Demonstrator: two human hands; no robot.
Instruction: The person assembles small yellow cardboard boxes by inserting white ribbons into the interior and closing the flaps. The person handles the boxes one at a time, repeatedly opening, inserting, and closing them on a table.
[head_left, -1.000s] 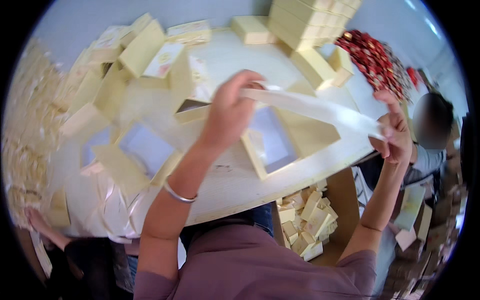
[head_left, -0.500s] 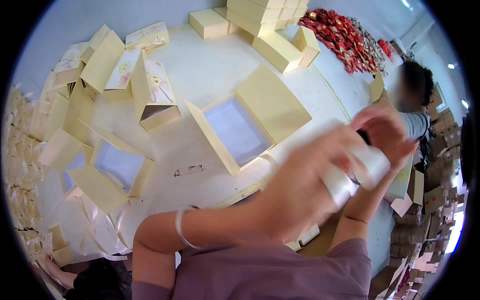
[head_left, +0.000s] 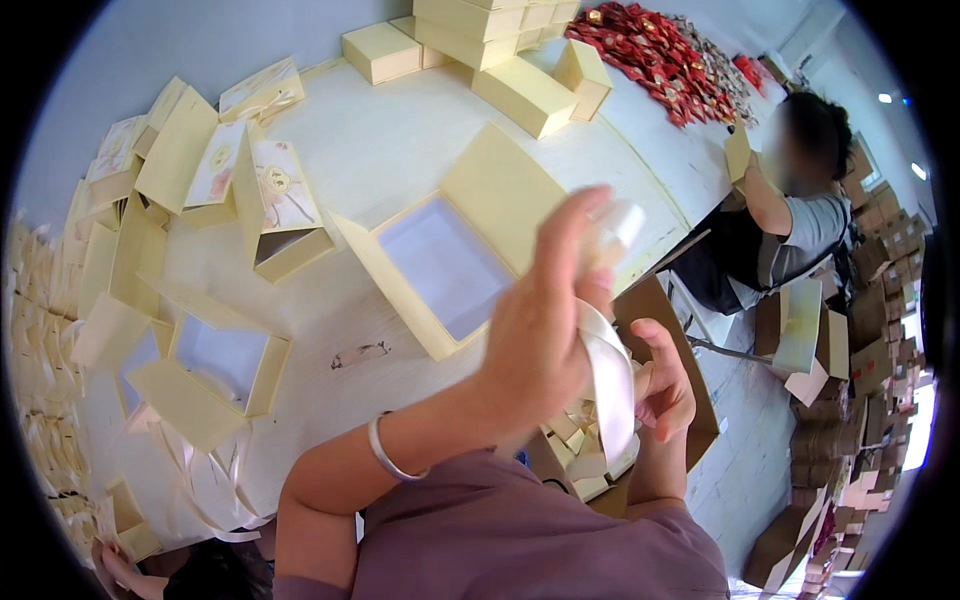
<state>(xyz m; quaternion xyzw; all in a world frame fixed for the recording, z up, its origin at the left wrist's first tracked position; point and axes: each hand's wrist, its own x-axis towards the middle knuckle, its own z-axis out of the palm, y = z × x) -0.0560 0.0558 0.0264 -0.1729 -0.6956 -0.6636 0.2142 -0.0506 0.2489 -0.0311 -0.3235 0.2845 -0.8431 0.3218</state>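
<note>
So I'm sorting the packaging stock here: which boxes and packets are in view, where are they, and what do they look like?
Open gift box: table centre, pale yellow, white inside.
Second open box: table left, same colours.
Closed boxes: stacked at far edge, pale yellow, rectangular.
Decorated lids: far left, cream with pale motif.
Red packets: heaped far right.
Brown cartons: floor right.
Ribbon: white, in both hands.

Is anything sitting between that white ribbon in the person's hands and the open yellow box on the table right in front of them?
Nothing visible does. The white ribbon runs between the left hand and the right hand, just off the table's edge. The open box lies beside the left hand, with only bare table around it and its white inside uncovered.
</note>
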